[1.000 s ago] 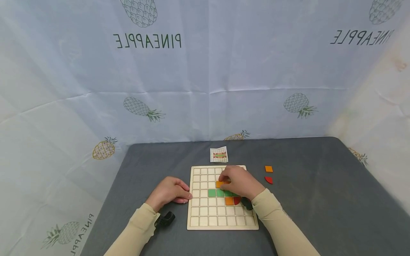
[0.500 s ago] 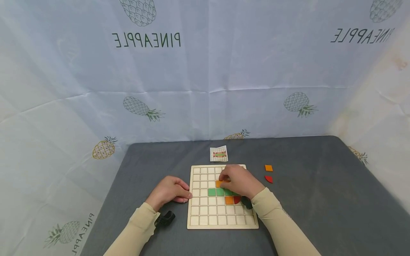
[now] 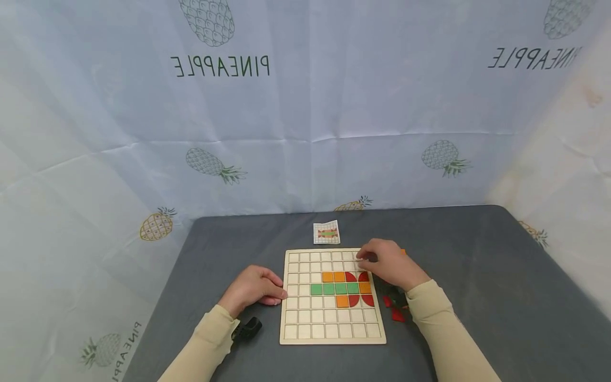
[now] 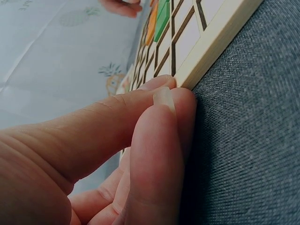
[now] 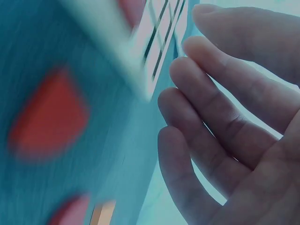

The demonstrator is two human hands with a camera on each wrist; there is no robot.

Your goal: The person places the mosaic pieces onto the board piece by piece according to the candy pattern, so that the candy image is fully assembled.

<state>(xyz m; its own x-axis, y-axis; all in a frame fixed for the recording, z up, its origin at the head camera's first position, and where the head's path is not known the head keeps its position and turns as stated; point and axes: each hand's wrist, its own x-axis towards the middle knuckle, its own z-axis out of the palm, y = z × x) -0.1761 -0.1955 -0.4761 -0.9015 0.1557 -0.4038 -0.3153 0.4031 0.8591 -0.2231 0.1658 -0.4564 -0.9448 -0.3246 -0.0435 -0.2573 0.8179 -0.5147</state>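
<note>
A pale wooden grid board (image 3: pixel 304 317) lies on the grey table. Set into its squares are a row of green tiles (image 3: pixel 328 289), several orange tiles (image 3: pixel 342 301) and several red quarter-round tiles (image 3: pixel 367 300). At the board's left edge, my left hand (image 3: pixel 255 286) pinches the rim with thumb and fingertips, seen close in the left wrist view. Over the upper right edge hovers my right hand (image 3: pixel 389 262), fingers loosely bent and apart. The right wrist view shows nothing between those fingers (image 5: pixel 220 103).
Loose red pieces (image 3: pixel 398 315) lie right of the board, partly hidden by the right wrist. An orange tile (image 3: pixel 403 251) peeks out behind the right hand. A small pattern card (image 3: pixel 326 233) lies beyond the board. A pineapple-print curtain (image 3: pixel 305 175) stands behind the table.
My right hand has moved right, away from the upper orange tiles, uncovering more orange and red tiles on the board. The left hand stays at the left edge.
</note>
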